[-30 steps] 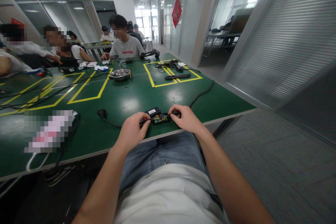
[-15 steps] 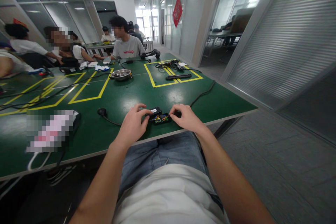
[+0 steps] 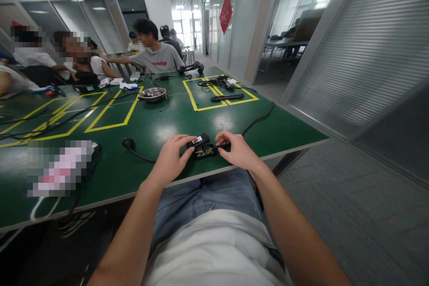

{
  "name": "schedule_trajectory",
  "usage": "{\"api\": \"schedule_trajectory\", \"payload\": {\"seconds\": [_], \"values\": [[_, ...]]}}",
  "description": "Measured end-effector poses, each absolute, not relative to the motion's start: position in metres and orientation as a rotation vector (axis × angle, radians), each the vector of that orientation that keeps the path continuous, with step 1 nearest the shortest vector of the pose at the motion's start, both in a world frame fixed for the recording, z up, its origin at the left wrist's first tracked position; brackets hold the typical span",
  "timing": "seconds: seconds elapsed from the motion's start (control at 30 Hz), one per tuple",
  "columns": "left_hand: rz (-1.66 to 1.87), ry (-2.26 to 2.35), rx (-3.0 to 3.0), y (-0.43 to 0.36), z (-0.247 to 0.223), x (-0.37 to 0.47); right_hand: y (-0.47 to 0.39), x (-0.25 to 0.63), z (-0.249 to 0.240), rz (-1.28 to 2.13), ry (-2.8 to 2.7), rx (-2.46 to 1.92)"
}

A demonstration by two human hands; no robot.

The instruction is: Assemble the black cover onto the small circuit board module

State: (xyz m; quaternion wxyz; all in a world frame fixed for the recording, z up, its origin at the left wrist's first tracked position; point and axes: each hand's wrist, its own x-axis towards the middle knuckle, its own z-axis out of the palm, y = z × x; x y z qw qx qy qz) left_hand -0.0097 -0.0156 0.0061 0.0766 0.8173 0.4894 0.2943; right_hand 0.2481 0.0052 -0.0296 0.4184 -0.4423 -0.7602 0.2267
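Note:
An opened black power adapter lies at the table's near edge, its lower case [image 3: 205,152] showing small electronic parts inside. Its black cover [image 3: 200,140], with a white label, is tilted up behind the case. My left hand [image 3: 172,154] grips the cover's left end between thumb and fingers. At the case's right end, my right hand [image 3: 236,147] is closed around the black cable [image 3: 224,146] where it meets the case. To the left, a black plug [image 3: 128,143] lies on the table at the end of a cord that passes behind my left hand.
The green table [image 3: 167,118] has yellow tape outlines. A metal bowl [image 3: 153,94] stands further back. Beyond the right cable lie a black bar [image 3: 227,97] and tangled cables [image 3: 214,82]. A blurred pink-and-white object [image 3: 63,167] lies at left. Several people sit across the table.
My left hand has tilted the cover and shifted it slightly up and right. My right fingers have closed more around the cable. A person across the table has stretched an arm out to the left.

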Motion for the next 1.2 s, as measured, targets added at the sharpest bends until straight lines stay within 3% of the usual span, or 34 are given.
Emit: {"api": "schedule_trajectory", "payload": {"seconds": [0.17, 0.83, 1.03, 1.2], "values": [[0.791, 1.234, 2.548, -0.020, 0.004, -0.006, 0.006, 0.248, -0.029, 0.587, -1.883, -1.106], [0.576, 1.277, 2.538, -0.016, 0.021, -0.014, 0.005, 0.246, -0.026, 0.779, -1.874, -1.021], [0.714, 1.570, 2.369, -0.005, 0.024, -0.009, 0.005, 0.246, -0.024, 0.751, -1.896, -1.019], [0.602, 1.676, 2.272, 0.004, 0.015, -0.005, 0.004, 0.246, -0.024, 0.679, -1.954, -1.037]]}}
